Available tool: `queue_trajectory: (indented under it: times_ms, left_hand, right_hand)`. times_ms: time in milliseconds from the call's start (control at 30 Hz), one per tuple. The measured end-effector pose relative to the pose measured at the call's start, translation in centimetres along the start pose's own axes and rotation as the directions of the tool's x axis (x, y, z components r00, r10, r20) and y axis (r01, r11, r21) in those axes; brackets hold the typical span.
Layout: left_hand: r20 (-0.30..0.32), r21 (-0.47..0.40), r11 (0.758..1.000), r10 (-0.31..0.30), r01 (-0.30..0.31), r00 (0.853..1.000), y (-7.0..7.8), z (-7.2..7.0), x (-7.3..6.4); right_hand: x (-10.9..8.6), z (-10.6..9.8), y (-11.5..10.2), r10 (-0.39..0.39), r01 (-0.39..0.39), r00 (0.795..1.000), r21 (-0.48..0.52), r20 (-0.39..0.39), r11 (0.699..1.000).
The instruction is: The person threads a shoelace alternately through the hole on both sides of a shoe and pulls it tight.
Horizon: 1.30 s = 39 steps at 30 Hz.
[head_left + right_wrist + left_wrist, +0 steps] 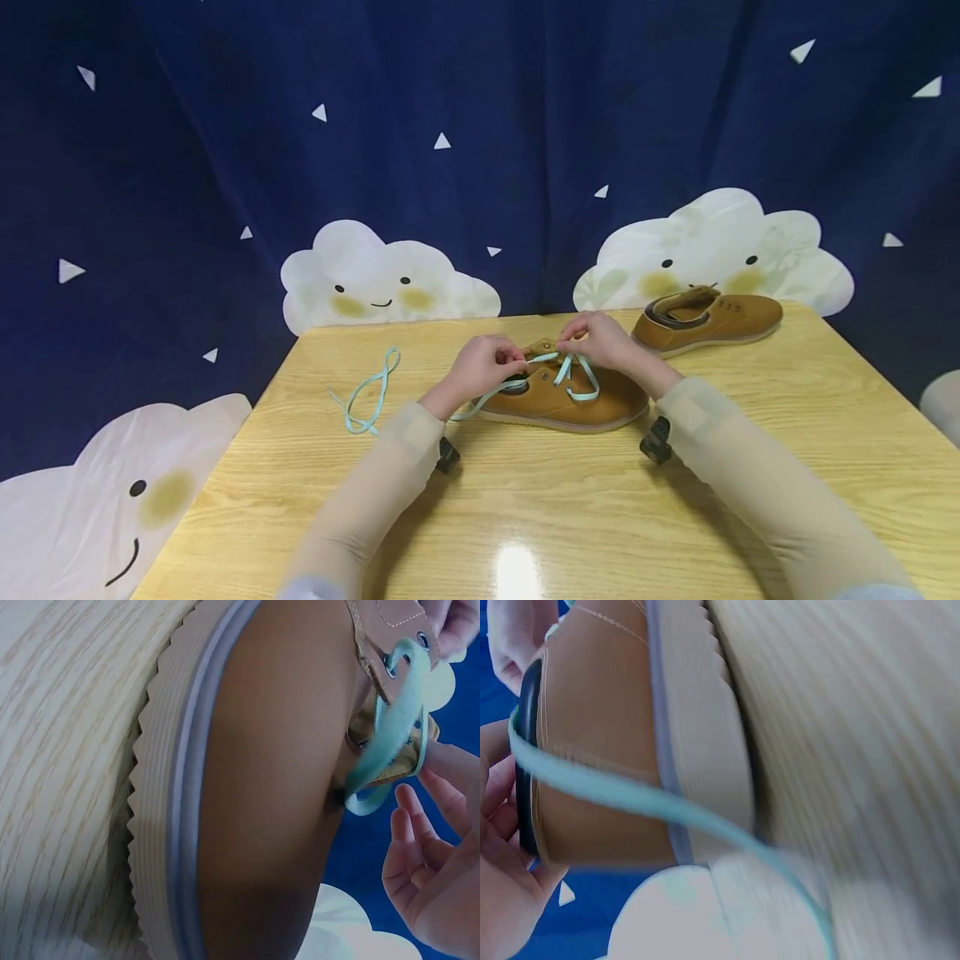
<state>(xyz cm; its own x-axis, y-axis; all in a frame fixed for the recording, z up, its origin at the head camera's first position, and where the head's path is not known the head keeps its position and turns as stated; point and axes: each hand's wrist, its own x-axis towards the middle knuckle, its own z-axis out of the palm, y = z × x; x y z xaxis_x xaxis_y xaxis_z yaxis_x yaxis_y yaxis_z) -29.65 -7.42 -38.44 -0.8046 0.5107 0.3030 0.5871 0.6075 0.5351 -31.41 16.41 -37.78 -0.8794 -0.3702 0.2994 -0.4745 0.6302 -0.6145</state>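
A brown lace-up shoe [562,402] lies lengthwise on the table before me, toe to the right. My left hand [489,367] is over the shoe's opening, thumb and forefinger pinching a mint-green shoelace [543,358]. Another strand [630,791] trails past the heel in the left wrist view. At the eyelets, my right hand [600,340] has thumb and forefinger together beside the far eyelet flap [409,754], seemingly pinching the lace [397,724] there; the exact contact is partly hidden. Lace loops hang over the shoe's near side.
A second brown shoe [712,321], its eyelets without lace, stands at the back right. Left of the hands, a loose mint-green lace [367,396] lies looped on the wooden table [540,508]. Behind the table hangs a dark blue curtain [480,192] with clouds.
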Motion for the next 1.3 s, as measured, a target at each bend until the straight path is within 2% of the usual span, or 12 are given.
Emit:
queue_trajectory:
  times_ms: [100,367,600,767,967,1300]
  left_hand:
    - [-0.033,-0.044,0.999,-0.019,0.018,0.999,-0.6,-0.8,-1.3]
    - [-0.113,-0.143,0.99,-0.01,-0.006,0.994,-0.7,-2.4,-3.6]
    - [-0.142,-0.211,0.977,-0.045,0.014,0.989,-1.2,-3.2,-5.3]
    - [-0.162,-0.227,0.974,-0.064,0.026,0.985,-1.9,-3.9,-6.7]
    - [-0.163,-0.233,0.971,-0.083,0.044,0.983,-2.7,-4.8,-8.6]
    - [-0.118,-0.255,0.964,-0.113,0.08,0.987,-3.8,-5.5,-11.4]
  right_hand:
    - [0.1,0.1,0.1,0.0,0.0,1.0,0.01,0.001,1.0]
    - [0.1,0.0,0.1,0.012,-0.012,1.0,0.009,0.015,1.0]
    - [0.0,0.0,-0.1,0.01,-0.011,1.0,0.019,0.019,1.0]
    - [0.0,0.2,-0.1,0.018,-0.018,1.0,0.01,0.025,1.0]
    - [-0.1,0.3,0.2,0.024,-0.024,0.999,-0.002,0.022,1.0]
    - [-0.4,0.4,0.4,0.007,-0.007,1.0,-0.024,0.019,1.0]
